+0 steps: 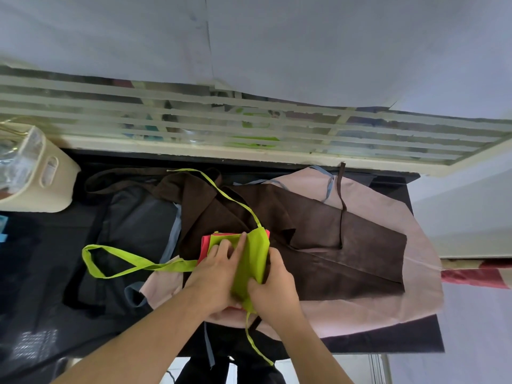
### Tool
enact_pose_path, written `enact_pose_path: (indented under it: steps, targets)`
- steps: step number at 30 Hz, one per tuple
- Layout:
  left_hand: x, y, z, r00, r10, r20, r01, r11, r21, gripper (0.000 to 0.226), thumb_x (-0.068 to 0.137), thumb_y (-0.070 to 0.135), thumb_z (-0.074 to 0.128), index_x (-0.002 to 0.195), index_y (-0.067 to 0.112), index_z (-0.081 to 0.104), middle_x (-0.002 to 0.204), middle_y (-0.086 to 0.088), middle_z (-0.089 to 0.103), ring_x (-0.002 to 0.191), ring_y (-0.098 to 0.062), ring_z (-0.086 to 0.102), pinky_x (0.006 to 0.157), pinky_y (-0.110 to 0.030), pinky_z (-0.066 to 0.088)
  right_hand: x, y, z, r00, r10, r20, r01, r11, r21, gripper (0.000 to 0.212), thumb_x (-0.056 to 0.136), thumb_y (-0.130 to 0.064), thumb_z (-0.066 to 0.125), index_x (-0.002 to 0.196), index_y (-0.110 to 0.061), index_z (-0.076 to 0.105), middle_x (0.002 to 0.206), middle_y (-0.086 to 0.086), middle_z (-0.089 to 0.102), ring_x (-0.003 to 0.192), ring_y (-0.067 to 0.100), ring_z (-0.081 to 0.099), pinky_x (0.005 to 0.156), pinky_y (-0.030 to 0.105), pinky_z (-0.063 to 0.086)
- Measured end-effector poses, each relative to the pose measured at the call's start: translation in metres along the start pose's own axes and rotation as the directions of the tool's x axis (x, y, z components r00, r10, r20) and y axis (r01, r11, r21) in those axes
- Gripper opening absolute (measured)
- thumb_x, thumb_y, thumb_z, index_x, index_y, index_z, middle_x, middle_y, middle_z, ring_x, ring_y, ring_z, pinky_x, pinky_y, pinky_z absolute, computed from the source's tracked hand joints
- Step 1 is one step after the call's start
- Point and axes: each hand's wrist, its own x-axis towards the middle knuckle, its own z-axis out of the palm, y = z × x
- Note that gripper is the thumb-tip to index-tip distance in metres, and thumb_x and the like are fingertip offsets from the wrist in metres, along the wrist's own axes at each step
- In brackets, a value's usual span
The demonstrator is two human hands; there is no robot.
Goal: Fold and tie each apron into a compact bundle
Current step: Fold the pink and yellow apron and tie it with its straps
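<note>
- A black table (388, 343) fills the lower view, set against a slatted window (249, 126) under a pale wall.
- A pink apron (388, 306) lies spread over the right half of the table, its edge hanging past the right side.
- A brown apron (346, 245) lies on top of the pink one, partly folded, with a brown strap (342, 206) running up across it.
- A dark grey apron (138, 217) lies flat to the left, partly under the brown one.
- A cream basket (47, 187) stands at the table's far-left corner with clear items inside; what they are I cannot tell.
- The green apron (250, 256) sits folded small, red showing at its edges, on the brown apron near the table's front middle.
- A green loop strap (110, 259) trails left from the bundle; a thin green tie (221, 192) runs up and away, and another hangs off the front edge.
- The left hand (216, 275) presses on the bundle, fingers fairly straight on the cloth.
- The right hand (274, 289) curls round the bundle's right edge, gripping the green fold.
</note>
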Motion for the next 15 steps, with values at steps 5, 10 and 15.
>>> enact_pose_path:
  steps: [5, 10, 15]
  targets:
    - [-0.005, -0.007, 0.001, 0.994, 0.082, -0.066, -0.086, 0.994, -0.065, 0.106, 0.077, 0.043, 0.078, 0.159, 0.033, 0.01, 0.139, 0.001, 0.031, 0.132, -0.02, 0.038, 0.105, -0.033, 0.05, -0.004, -0.012, 0.027, 0.999, -0.024, 0.033, 0.024, 1.0, 0.012, 0.059, 0.087, -0.002, 0.06, 0.128, -0.039, 0.041, 0.091, -0.002, 0.069, 0.081, 0.011, 0.07, 0.068, 0.024, 0.061]
    - [-0.035, -0.023, -0.01, 0.993, 0.018, -0.114, -0.021, 0.999, -0.025, 0.097, 0.081, 0.047, 0.074, 0.158, 0.042, 0.015, 0.143, 0.008, 0.029, 0.129, -0.016, 0.038, 0.097, -0.033, 0.052, -0.003, -0.016, 0.038, 1.0, -0.025, 0.018, 0.026, 0.999, -0.043, 0.063, 0.089, -0.004, 0.062, 0.134, -0.039, 0.035, 0.092, -0.003, 0.068, 0.08, 0.013, 0.07, 0.07, 0.03, 0.063]
    - [-0.038, -0.034, -0.012, 0.995, 0.033, -0.098, -0.031, 0.999, 0.024, 0.085, 0.082, 0.051, 0.069, 0.153, 0.04, 0.023, 0.137, 0.006, 0.034, 0.123, -0.016, 0.043, 0.094, -0.031, 0.05, -0.003, -0.025, 0.054, 1.0, -0.029, 0.008, 0.029, 0.998, -0.063, 0.061, 0.087, -0.009, 0.062, 0.131, -0.041, 0.034, 0.088, -0.006, 0.068, 0.076, 0.011, 0.069, 0.062, 0.023, 0.058]
